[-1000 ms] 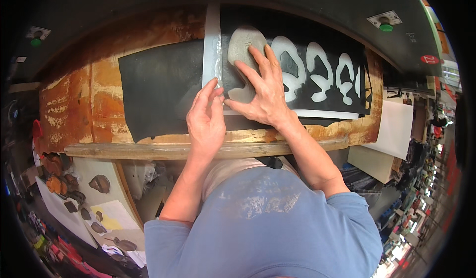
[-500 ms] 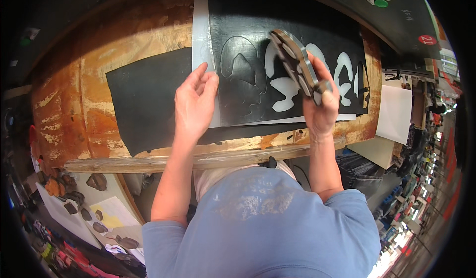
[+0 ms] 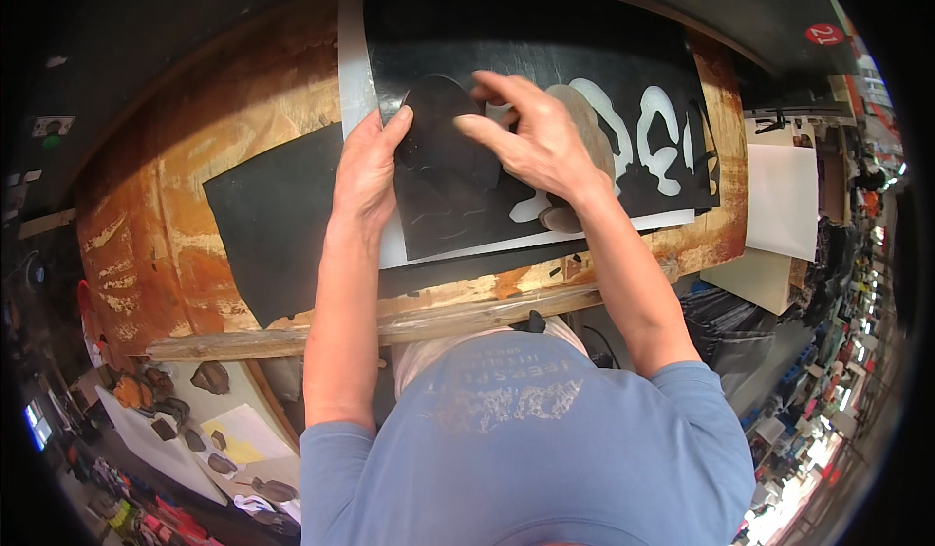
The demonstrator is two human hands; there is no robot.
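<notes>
Sheet (image 3: 536, 35) partly beneath both hands (image 3: 545, 147)

Two hands (image 3: 366, 161), two black sheets (image 3: 545, 35), one grey die (image 3: 584, 122)
Shows left hand (image 3: 366, 161) past ten o'clock, right hand (image 3: 541, 142) at one, sheets at nine and one, die past one; also one rounded black piece (image 3: 443, 137) near twelve, two green buttons (image 3: 52, 142) past nine and one, one red disc (image 3: 824, 35) at two, one wooden bar (image 3: 438, 322) at six.
</notes>
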